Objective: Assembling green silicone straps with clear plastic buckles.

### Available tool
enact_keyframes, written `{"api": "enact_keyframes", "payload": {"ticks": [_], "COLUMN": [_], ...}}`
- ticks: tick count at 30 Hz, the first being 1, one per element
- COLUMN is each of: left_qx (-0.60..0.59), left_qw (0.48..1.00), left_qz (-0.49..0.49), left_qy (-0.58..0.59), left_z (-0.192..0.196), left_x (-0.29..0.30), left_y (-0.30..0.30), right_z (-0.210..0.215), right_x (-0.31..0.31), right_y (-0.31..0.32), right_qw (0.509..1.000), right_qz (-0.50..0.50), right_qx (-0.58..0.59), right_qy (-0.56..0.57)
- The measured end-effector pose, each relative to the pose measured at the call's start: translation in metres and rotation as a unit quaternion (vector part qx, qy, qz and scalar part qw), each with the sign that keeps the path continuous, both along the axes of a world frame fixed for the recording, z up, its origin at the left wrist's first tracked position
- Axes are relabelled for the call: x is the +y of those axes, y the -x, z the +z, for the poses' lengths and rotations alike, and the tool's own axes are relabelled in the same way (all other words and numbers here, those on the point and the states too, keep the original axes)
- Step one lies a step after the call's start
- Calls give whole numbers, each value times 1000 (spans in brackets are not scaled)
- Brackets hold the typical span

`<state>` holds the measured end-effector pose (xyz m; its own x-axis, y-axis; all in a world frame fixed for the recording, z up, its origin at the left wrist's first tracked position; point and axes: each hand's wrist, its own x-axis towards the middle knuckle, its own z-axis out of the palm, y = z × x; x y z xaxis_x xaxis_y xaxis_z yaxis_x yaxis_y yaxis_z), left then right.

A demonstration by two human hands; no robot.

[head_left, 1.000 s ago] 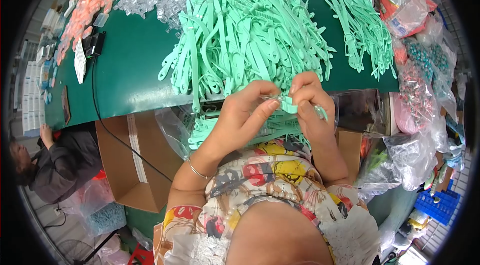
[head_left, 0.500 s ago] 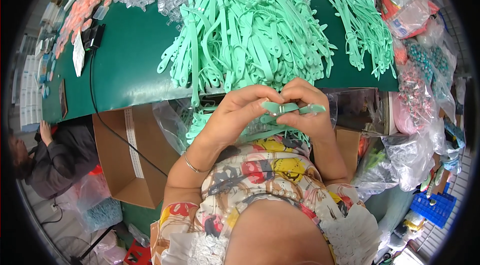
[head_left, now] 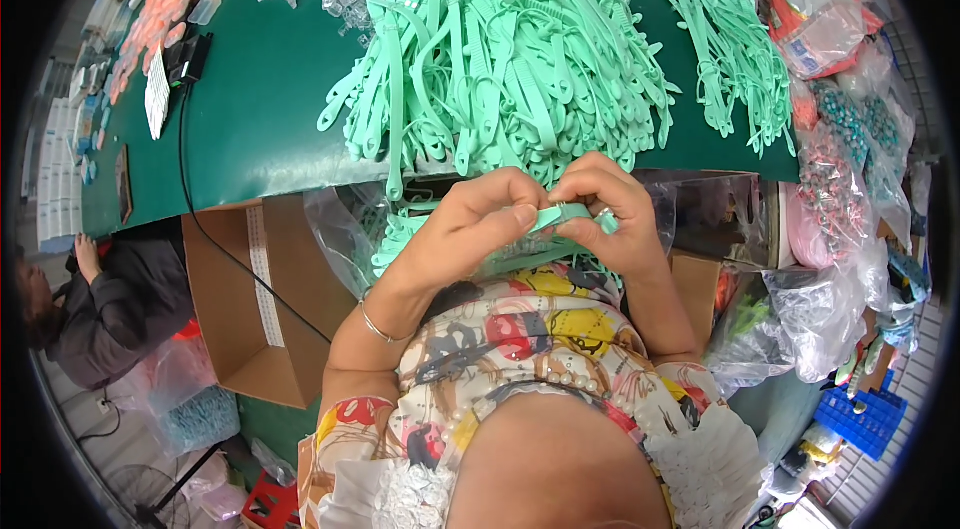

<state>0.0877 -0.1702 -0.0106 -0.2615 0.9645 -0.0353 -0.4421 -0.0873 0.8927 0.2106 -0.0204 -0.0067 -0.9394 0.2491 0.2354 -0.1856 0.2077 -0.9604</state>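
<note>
Head view: left hand (head_left: 470, 227) and right hand (head_left: 624, 219) both pinch one mint-green rubbery-looking strap (head_left: 548, 219) before the smooth dark-green counter (head_left: 270, 129); manipulating it (joining, perhaps) seems underway; next calls for steady fingertip pressure.

No words or numbers that we could read, faint marks we saw on the white strip (head_left: 262, 249) of a cardboard box (head_left: 228, 319), on a white paper slip (head_left: 157, 109) too, both too small to make out

Two hands (head_left: 478, 227) (head_left: 618, 219), two tabletop green strap piles (head_left: 515, 64) (head_left: 735, 59), one blue crate (head_left: 862, 421), one red crate (head_left: 270, 503).
</note>
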Motion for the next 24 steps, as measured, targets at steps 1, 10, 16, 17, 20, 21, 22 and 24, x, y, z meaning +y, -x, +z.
{"api": "enact_keyframes", "payload": {"ticks": [1, 10, 16, 17, 20, 21, 22, 24], "left_qx": [-2, 4, -59, -78, -119, -140, -140, -154], "left_qw": [1000, 999, 998, 997, 993, 990, 990, 987], "left_qz": [2, 21, 16, 18, 19, 20, 21, 35], "left_qy": [1, 23, 22, 18, 7, 0, 0, -9], "left_z": [-5, 1, -5, -6, -14, -15, -15, -13], "left_x": [0, 1, 2, 2, 4, 4, 4, 4], "left_y": [-3, -4, -9, -9, -9, -9, -10, -12], "right_z": [-2, -10, -18, -19, -13, -10, -12, -19], "right_x": [-1, -1, -3, -5, -5, -5, -6, -6], "right_y": [-1, 4, -2, -1, 0, 0, 0, -2], "right_qw": [1000, 999, 999, 998, 998, 998, 998, 998], "right_qz": [2, -20, -43, -46, -46, -41, -40, -38], "right_qx": [-2, 36, 27, 42, 49, 42, 42, 41], "right_qy": [1, -17, 18, 31, 4, -35, -35, 21]}}
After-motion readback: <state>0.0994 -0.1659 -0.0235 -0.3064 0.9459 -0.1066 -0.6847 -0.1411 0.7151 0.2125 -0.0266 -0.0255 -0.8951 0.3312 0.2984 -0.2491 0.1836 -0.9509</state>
